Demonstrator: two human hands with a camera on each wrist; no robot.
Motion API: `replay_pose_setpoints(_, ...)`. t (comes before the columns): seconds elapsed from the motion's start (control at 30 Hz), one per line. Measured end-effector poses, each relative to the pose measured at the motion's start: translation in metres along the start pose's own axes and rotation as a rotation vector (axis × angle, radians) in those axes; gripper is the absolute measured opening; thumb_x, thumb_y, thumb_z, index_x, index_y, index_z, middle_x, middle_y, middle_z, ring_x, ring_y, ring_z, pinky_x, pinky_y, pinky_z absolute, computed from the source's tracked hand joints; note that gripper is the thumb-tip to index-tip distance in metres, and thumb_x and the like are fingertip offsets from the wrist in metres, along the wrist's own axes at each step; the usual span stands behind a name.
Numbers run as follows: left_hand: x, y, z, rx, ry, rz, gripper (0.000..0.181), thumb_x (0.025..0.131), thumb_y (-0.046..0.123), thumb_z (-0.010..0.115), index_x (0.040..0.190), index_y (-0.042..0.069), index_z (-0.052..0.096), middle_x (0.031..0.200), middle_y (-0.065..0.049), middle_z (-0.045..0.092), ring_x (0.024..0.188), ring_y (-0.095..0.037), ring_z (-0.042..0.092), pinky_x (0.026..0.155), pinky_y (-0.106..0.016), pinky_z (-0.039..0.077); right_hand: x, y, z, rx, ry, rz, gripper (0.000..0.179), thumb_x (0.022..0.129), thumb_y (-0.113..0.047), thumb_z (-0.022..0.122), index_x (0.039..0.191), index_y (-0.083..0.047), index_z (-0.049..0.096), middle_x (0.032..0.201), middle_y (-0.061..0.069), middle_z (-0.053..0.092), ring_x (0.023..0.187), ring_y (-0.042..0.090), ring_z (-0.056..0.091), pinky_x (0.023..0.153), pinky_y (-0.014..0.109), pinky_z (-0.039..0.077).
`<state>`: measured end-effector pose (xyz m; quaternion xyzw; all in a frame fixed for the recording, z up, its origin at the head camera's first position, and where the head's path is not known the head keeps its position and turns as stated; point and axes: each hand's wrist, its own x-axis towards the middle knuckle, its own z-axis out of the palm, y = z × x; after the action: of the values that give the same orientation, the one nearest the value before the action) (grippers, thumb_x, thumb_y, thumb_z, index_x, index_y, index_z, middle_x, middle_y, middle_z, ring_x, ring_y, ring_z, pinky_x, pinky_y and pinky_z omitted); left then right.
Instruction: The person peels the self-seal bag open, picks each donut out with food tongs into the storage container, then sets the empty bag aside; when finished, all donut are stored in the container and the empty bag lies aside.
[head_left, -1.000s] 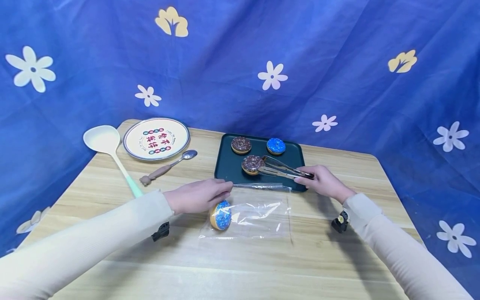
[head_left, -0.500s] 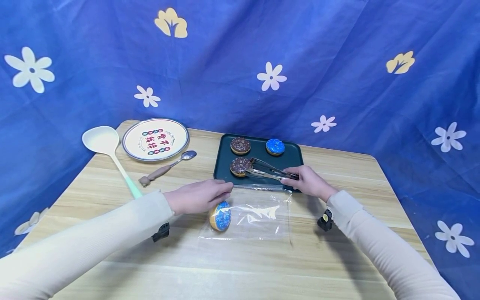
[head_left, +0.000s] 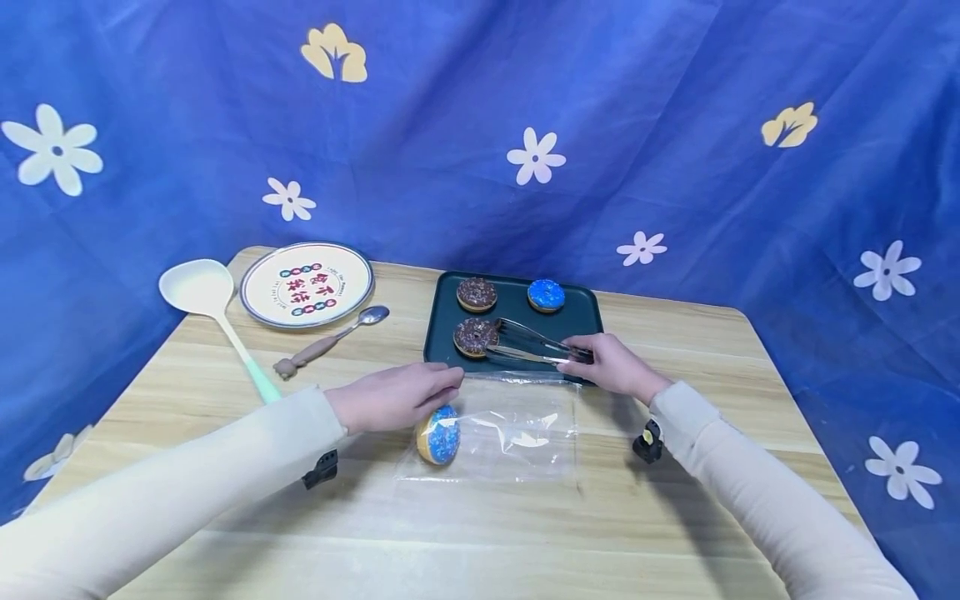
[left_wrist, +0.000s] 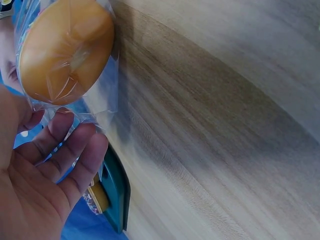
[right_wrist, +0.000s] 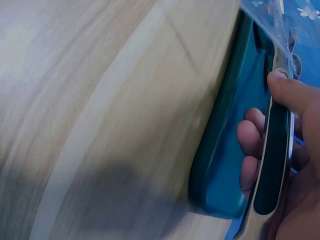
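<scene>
A clear plastic bag (head_left: pixel 517 454) lies in front of the tray, with a blue-iced donut (head_left: pixel 438 436) inside its left end. My left hand (head_left: pixel 397 398) pinches the bag's upper edge by thumb and index finger; the left wrist view shows the donut's plain underside (left_wrist: pixel 67 55) through the film. My right hand (head_left: pixel 615 367) grips metal tongs (head_left: pixel 525 356), whose ends reach the front chocolate donut (head_left: pixel 474 337) on the dark green tray (head_left: pixel 581 317). Whether the tongs clamp it, I cannot tell. Their dark-inset handle (right_wrist: pixel 272 170) crosses my right palm.
Behind on the tray sit another chocolate donut (head_left: pixel 477 295) and a blue donut (head_left: pixel 546 296). To the left are a printed plate (head_left: pixel 258 292), a small spoon (head_left: pixel 322 346) and a white ladle (head_left: pixel 197 287) with a green handle. A blue flowered cloth (head_left: pixel 442 125) hangs behind the table.
My right hand has moved left with the tongs, and the front chocolate donut has shifted left along the tray. My left hand still holds the bag in the same place.
</scene>
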<state>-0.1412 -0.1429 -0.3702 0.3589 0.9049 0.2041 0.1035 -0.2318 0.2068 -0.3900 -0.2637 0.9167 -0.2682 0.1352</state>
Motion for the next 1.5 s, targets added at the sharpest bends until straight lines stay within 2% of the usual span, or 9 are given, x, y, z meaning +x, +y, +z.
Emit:
replay_pose_setpoints(0.17, 0.0, 0.0, 0.001, -0.006, 0.006, 0.007, 0.013, 0.11, 0.018, 0.052, 0.1, 0.012, 0.058, 0.083, 0.005, 0.053, 0.074, -0.007, 0.051, 0.07, -0.026, 0.047, -0.006, 0.004, -0.006, 0.023, 0.005, 0.013, 0.05, 0.1, -0.026, 0.072, 0.14, 0.001, 0.062, 0.092, 0.005, 0.068, 0.053, 0.009, 0.04, 0.056, 0.025, 0.04)
replay_pose_setpoints(0.4, -0.001, -0.002, 0.002, 0.005, 0.016, 0.011, 0.013, 0.11, 0.019, 0.053, 0.097, 0.015, 0.056, 0.083, 0.005, 0.053, 0.074, -0.007, 0.051, 0.07, -0.026, 0.048, -0.026, 0.015, -0.02, 0.065, 0.035, 0.032, 0.052, 0.101, -0.03, 0.072, 0.144, -0.003, 0.06, 0.086, 0.013, 0.07, 0.049, 0.006, 0.039, 0.05, 0.025, 0.039)
replay_pose_setpoints(0.53, -0.003, -0.003, 0.001, -0.002, 0.019, 0.015, 0.014, 0.11, 0.017, 0.052, 0.097, 0.014, 0.056, 0.082, 0.005, 0.052, 0.074, -0.007, 0.05, 0.07, -0.026, 0.047, -0.044, 0.027, -0.029, 0.076, 0.076, 0.007, 0.05, 0.099, -0.028, 0.074, 0.141, -0.003, 0.064, 0.107, 0.017, 0.078, 0.052, 0.005, 0.047, 0.052, 0.024, 0.045)
replay_pose_setpoints(0.63, -0.003, -0.004, 0.001, -0.01, 0.02, 0.022, 0.013, 0.109, 0.016, 0.052, 0.098, 0.013, 0.057, 0.081, 0.005, 0.052, 0.074, -0.007, 0.05, 0.07, -0.025, 0.047, -0.061, 0.033, -0.036, 0.07, 0.103, -0.004, 0.046, 0.098, -0.027, 0.075, 0.137, -0.004, 0.067, 0.125, 0.02, 0.075, 0.057, 0.002, 0.052, 0.058, 0.023, 0.05)
replay_pose_setpoints(0.7, -0.003, -0.005, 0.001, -0.015, 0.021, 0.028, 0.013, 0.109, 0.016, 0.052, 0.098, 0.012, 0.057, 0.081, 0.005, 0.052, 0.073, -0.007, 0.05, 0.069, -0.025, 0.048, -0.072, 0.036, -0.04, 0.066, 0.108, -0.004, 0.045, 0.098, -0.026, 0.075, 0.136, -0.003, 0.068, 0.13, 0.022, 0.072, 0.066, 0.0, 0.06, 0.065, 0.022, 0.053)
replay_pose_setpoints(0.8, -0.002, -0.005, 0.0, -0.017, 0.02, 0.029, 0.014, 0.11, 0.016, 0.051, 0.097, 0.013, 0.057, 0.08, 0.005, 0.052, 0.072, -0.007, 0.049, 0.068, -0.025, 0.047, -0.088, 0.039, -0.046, 0.067, 0.101, 0.017, 0.043, 0.099, -0.026, 0.074, 0.134, -0.002, 0.069, 0.131, 0.024, 0.071, 0.071, -0.001, 0.062, 0.065, 0.024, 0.053)
replay_pose_setpoints(0.9, -0.002, -0.004, 0.0, -0.014, 0.018, 0.024, 0.014, 0.11, 0.016, 0.051, 0.097, 0.013, 0.056, 0.08, 0.005, 0.051, 0.072, -0.007, 0.049, 0.067, -0.024, 0.046, -0.102, 0.04, -0.051, 0.069, 0.095, 0.016, 0.04, 0.099, -0.023, 0.075, 0.132, -0.002, 0.07, 0.128, 0.023, 0.073, 0.089, -0.003, 0.067, 0.072, 0.023, 0.056)
replay_pose_setpoints(1.2, -0.003, -0.006, 0.0, -0.027, 0.011, 0.014, 0.012, 0.11, 0.016, 0.051, 0.1, 0.011, 0.057, 0.082, 0.005, 0.053, 0.074, -0.008, 0.05, 0.069, -0.025, 0.047, -0.129, 0.04, -0.059, 0.035, 0.076, 0.054, 0.039, 0.098, -0.024, 0.075, 0.13, -0.002, 0.072, 0.127, 0.021, 0.074, 0.103, -0.008, 0.067, 0.08, 0.02, 0.058)
replay_pose_setpoints(1.5, -0.003, -0.007, 0.001, -0.058, 0.01, 0.009, 0.013, 0.11, 0.015, 0.05, 0.1, 0.011, 0.057, 0.082, 0.004, 0.051, 0.075, -0.008, 0.049, 0.07, -0.025, 0.047, -0.134, 0.039, -0.042, -0.029, 0.004, -0.088, 0.031, 0.094, -0.021, 0.08, 0.12, -0.006, 0.077, 0.118, 0.013, 0.079, 0.108, 0.001, 0.069, 0.085, 0.024, 0.06)
